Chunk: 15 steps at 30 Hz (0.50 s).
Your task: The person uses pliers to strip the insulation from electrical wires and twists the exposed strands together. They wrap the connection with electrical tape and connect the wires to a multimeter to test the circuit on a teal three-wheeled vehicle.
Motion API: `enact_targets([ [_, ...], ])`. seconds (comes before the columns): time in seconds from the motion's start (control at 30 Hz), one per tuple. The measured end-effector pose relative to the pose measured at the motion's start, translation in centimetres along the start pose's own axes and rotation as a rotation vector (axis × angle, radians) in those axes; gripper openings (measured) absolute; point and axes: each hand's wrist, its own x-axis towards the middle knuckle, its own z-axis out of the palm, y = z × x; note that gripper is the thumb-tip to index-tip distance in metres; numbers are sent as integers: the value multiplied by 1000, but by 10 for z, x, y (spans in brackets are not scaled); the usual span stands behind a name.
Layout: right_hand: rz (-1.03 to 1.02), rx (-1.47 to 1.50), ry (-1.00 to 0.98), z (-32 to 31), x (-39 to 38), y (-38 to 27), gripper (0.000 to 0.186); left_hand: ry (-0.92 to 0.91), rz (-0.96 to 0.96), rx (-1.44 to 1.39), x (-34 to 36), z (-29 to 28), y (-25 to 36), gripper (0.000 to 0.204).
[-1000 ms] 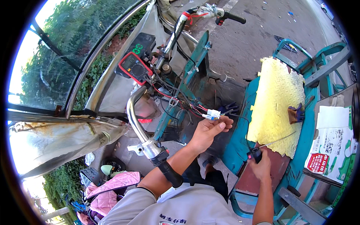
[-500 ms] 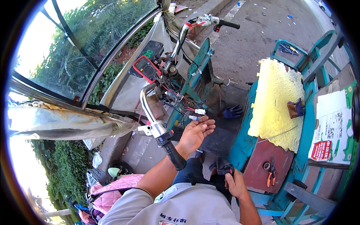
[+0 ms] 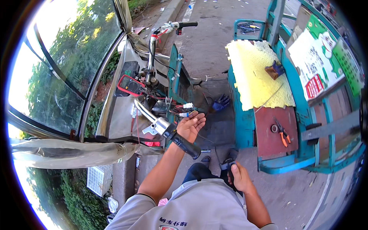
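My left hand reaches past the near handlebar grip, palm up with its fingers stretched out. Close by its fingertips is a small blue-and-white wire connector; I cannot tell whether they touch. A white connector sits just beyond, on thin wires from the steering column. Low in front of my body, my right hand is closed around a black handheld object with a dark cable or strap; its exact kind is unclear. A red-framed multimeter rests beside the handlebar stem.
At the right stands a teal seat frame with a yellow foam mat. Orange-handled pliers and a tape roll lie on its brown board. One work glove is on the mat, another glove on the floor.
The view has turned, so the vehicle sits further left in the picture. My left hand stays beside the connectors. My right hand keeps hold of the black object.
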Motion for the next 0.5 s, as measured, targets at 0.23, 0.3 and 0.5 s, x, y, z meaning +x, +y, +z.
enact_targets([
  [0.23,-34,85,127,38,-34,7,70,-42,-16,63,-8,-23,10,27],
  [0.3,-22,175,177,45,-40,13,66,-29,8,97,-8,-22,12,27],
  [0.5,-80,170,214,53,-49,16,49,117,115,201,8,-48,14,29],
])
